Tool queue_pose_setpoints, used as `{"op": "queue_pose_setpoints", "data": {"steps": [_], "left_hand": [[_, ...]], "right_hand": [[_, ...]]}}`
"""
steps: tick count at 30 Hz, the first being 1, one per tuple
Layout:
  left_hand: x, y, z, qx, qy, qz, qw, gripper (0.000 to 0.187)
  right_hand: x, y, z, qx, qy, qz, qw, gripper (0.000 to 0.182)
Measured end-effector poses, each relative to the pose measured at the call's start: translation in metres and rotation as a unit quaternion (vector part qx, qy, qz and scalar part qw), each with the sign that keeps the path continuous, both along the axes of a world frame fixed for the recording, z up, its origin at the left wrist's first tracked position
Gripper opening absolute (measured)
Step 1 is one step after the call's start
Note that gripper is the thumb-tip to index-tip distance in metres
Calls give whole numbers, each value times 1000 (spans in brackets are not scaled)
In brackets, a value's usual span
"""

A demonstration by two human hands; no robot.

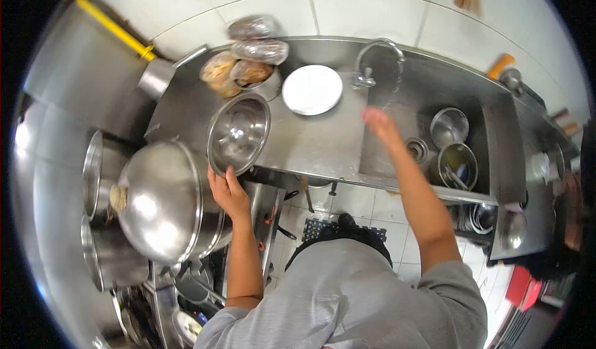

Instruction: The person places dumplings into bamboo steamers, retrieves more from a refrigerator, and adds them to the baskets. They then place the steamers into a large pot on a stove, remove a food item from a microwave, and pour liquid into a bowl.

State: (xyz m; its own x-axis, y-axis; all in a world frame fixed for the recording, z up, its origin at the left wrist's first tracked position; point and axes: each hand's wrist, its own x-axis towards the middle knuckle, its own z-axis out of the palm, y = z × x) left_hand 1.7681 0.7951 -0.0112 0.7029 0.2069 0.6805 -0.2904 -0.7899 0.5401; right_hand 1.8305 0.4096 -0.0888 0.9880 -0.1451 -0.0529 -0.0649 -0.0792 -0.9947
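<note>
My left hand (230,191) grips the near rim of a steel bowl (238,134), which is tilted over the left part of the steel counter (304,141). Over the left edge of the sink (388,144) is my right hand (377,122), blurred by motion, so its fingers cannot be made out. It is below and near the faucet (366,76), from which a thin stream of water falls. A white plate (312,89) lies on the counter between the bowl and the faucet.
Wrapped food packages (261,51) and a container of food (267,88) stand behind the bowl. A large domed steel pot (161,200) is at the left. Inside the sink are a steel bowl (449,128) and a pot with utensils (458,166).
</note>
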Motion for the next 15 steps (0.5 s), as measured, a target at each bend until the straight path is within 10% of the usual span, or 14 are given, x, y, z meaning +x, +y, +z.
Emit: {"op": "queue_pose_setpoints", "data": {"steps": [9,12,15], "left_hand": [[22,-104,-42,-10,37,-333,942,23],[-12,-174,-23,-18,37,-440,897,27],[-63,-236,2,0,16,-509,860,24]], "right_hand": [[-342,-3,-44,41,125,-290,948,22],[-414,-12,-32,-233,199,-237,922,23],[-482,-24,34,-84,218,-208,950,27]]}}
